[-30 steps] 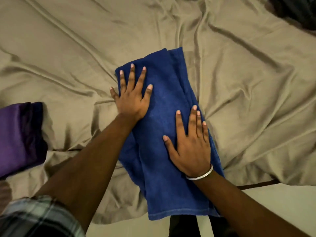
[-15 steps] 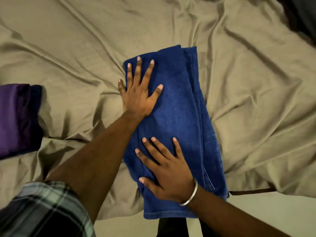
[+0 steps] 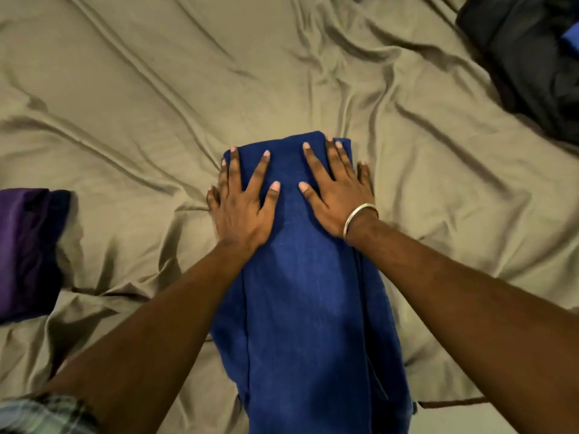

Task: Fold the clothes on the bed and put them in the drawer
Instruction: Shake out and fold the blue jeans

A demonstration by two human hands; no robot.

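Honestly, with the left hand (image 3: 241, 211) and right hand (image 3: 333, 195) both flat, fingers spread, pressing the far end of the blue jeans (image 3: 307, 308) on the bed (image 3: 141, 104), I'd smooth toward the edges before folding again.

Blue jeans (image 3: 307, 324) folded lengthwise, flat on bed (image 3: 156, 89).

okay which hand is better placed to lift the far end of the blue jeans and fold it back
Right hand, marginally: its fingers reach the far edge of the folded blue denim jeans, while left hand lies flat, partly off the side.
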